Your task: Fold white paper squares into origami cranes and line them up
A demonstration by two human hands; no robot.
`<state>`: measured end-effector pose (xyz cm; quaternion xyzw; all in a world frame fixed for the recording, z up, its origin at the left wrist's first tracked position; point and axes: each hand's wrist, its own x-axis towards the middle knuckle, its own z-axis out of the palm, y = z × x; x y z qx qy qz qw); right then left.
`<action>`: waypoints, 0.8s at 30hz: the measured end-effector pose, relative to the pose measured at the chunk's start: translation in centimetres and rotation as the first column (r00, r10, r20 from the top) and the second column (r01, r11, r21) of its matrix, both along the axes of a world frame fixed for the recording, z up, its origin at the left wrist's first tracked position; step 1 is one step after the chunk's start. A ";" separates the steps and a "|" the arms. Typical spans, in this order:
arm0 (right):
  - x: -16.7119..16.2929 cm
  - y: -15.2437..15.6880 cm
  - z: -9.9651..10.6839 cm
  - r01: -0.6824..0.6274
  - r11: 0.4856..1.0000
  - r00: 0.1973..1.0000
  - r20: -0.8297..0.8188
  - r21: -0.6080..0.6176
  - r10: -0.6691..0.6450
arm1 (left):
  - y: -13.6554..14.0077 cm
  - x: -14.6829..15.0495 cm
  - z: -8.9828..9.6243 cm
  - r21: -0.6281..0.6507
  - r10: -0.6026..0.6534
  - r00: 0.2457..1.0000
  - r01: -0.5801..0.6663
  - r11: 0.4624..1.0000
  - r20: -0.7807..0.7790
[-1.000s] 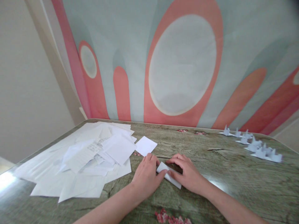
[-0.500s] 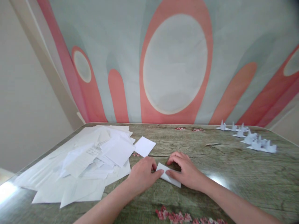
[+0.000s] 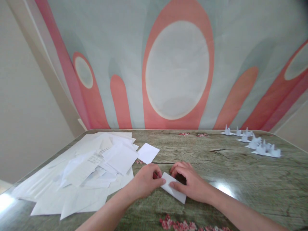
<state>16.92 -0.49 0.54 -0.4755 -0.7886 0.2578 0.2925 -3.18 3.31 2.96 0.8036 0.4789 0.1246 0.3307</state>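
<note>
A folded piece of white paper point(image 3: 175, 192) lies tilted on the wooden table between my hands. My left hand point(image 3: 148, 180) pinches its upper left corner, thumb on top and fingers curled behind. With its thumb pressed on the paper's face and its fingers bent over the far edge, my right hand point(image 3: 189, 180) grips the right part. Just beyond my left hand rests a single white paper square point(image 3: 148, 153), flat on the table.
A spread heap of white paper sheets point(image 3: 79, 199), some with writing, covers the table's left side. Several folded white paper figures point(image 3: 262, 147) stand at the far right. The wooden table point(image 3: 240, 170) ends at a painted wall point(image 3: 178, 73).
The folded paper now shows a wider face and reaches lower toward me. My hands have shifted slightly, and the whole view has tilted a little.
</note>
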 end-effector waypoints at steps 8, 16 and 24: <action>-0.4 -0.3 0.0 -0.025 0.999 0.997 -0.080 -0.028 0.023 | 0.2 -0.2 -0.5 -0.115 0.024 0.991 -0.009 0.993 0.132; 0.1 0.2 -0.1 0.036 0.999 0.973 -0.227 0.013 -0.032 | 0.5 1.2 -1.2 -0.282 0.112 0.911 0.005 0.960 0.397; 2.1 1.9 -0.3 0.198 0.976 0.943 -0.289 0.096 -0.163 | 3.0 3.8 -1.4 -0.217 -0.024 0.916 0.120 0.969 0.400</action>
